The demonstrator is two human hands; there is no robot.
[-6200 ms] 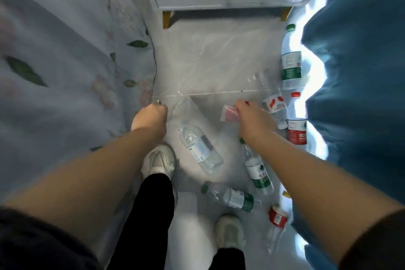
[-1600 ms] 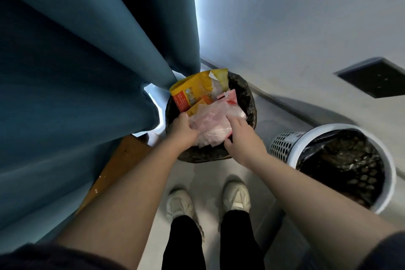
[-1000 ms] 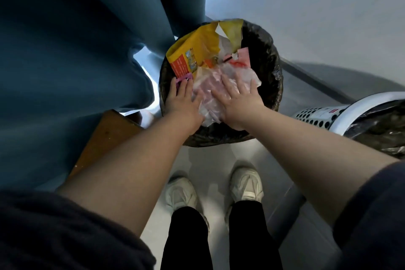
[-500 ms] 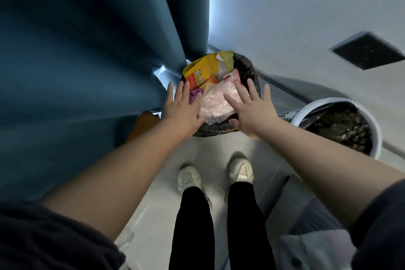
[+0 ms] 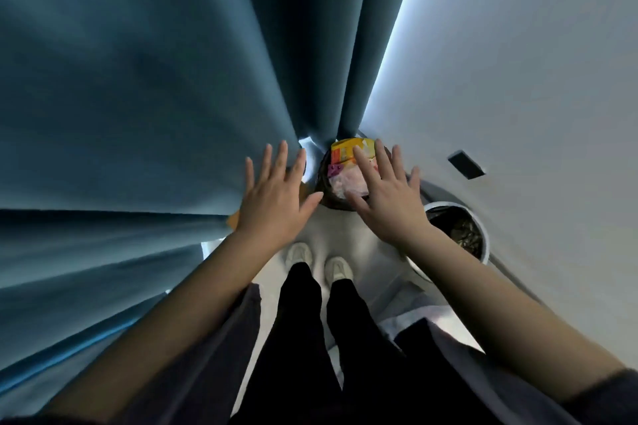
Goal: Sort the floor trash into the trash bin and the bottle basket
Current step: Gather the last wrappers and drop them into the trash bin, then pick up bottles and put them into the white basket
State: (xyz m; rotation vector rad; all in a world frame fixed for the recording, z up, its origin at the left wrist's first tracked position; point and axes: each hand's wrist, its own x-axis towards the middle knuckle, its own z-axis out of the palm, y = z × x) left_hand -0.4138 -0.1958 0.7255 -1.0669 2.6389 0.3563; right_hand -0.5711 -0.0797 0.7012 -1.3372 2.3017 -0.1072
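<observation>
A dark-lined trash bin (image 5: 326, 198) stands on the floor by the curtain, far below me. It holds a yellow snack bag (image 5: 348, 150), a small purple wrapper (image 5: 334, 168) and a crumpled pink-white plastic bag (image 5: 345, 185). My left hand (image 5: 274, 202) hovers left of the bin, fingers spread, holding nothing. My right hand (image 5: 386, 198) hovers over the bin's right side, fingers spread and empty, hiding part of the rim. A white perforated basket (image 5: 481, 235) with a dark liner stands to the right, against the wall.
A heavy blue curtain (image 5: 138, 97) fills the left and the top. A pale wall (image 5: 518, 79) with a dark socket plate (image 5: 466, 164) rises on the right. My two white shoes (image 5: 319, 259) stand on the light floor just before the bin.
Both hands pressed the pink-white bag into the bin, then let go and rose well above it. My view has lifted, so the bin and basket look smaller.
</observation>
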